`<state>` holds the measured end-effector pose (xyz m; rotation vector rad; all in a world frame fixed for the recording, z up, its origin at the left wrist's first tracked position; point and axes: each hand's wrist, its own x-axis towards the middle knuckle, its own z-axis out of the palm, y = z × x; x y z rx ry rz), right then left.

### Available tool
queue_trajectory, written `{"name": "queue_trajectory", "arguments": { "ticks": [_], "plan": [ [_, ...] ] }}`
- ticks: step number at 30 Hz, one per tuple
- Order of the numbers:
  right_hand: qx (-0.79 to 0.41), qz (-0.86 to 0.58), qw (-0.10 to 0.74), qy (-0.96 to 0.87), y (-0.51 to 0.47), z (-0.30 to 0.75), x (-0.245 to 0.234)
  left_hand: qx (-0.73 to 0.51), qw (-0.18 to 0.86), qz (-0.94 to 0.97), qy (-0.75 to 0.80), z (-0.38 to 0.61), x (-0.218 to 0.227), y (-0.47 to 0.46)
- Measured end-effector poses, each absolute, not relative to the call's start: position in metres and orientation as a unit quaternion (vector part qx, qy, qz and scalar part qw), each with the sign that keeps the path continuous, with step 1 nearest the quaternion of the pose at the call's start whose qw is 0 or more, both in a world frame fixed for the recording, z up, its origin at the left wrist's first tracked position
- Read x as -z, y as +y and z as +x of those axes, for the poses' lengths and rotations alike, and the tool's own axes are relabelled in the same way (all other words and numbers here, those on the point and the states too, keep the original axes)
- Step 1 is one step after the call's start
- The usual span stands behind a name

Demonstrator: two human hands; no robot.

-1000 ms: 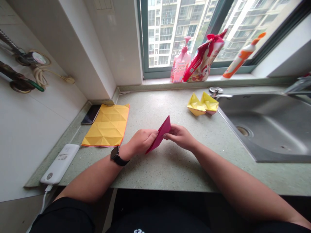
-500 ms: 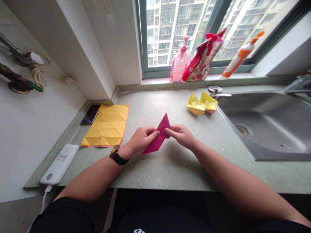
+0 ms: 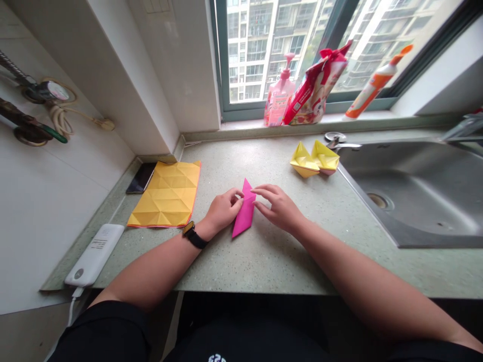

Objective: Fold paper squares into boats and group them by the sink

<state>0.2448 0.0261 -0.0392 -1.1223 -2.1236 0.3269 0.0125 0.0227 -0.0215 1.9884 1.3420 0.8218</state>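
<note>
A magenta sheet of origami paper (image 3: 245, 216), folded into a slim slanted shape with pointed ends, is at the middle of the counter. My left hand (image 3: 224, 208) has its thumb and curled fingers closed at the paper's left edge. At the opposite edge is my right hand (image 3: 277, 205), thumb and fingers apart, their tips close to the paper or just touching it. Left of my hands lies a stack of creased yellow paper (image 3: 166, 193). Two yellow folded paper pieces (image 3: 305, 163) stand together near the sink.
A metal sink (image 3: 426, 196) takes up the right side. On the left lie a phone (image 3: 141, 177) and a white power bank (image 3: 94, 255) with a cable. A pink pump bottle (image 3: 279, 98), a red bag (image 3: 317, 90) and an orange-white bottle (image 3: 373, 90) line the windowsill.
The magenta paper has come down toward the counter, shifted slightly left and turned more upright in view. My right hand has loosened its pinch, and its fingers have spread.
</note>
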Motion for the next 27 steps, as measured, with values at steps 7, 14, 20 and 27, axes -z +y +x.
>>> {"name": "queue_trajectory", "arguments": {
  "ticks": [7, 14, 20, 27],
  "plan": [
    [-0.064, -0.49, 0.195, -0.848, 0.019, 0.232, 0.041, -0.214, 0.138, 0.803, 0.539, 0.025, 0.028, 0.024],
    [-0.027, -0.511, 0.129, -0.85, 0.018, 0.224, 0.034, -0.113, 0.008, 0.833, 0.541, 0.029, 0.033, 0.023],
    [-0.025, -0.52, 0.086, -0.849, 0.016, 0.223, 0.039, -0.134, -0.023, 0.869, 0.476, 0.027, 0.046, 0.024],
    [-0.031, -0.533, 0.04, -0.844, 0.014, 0.225, 0.039, -0.069, 0.044, 0.894, 0.44, 0.022, 0.051, 0.029]
  ]
}}
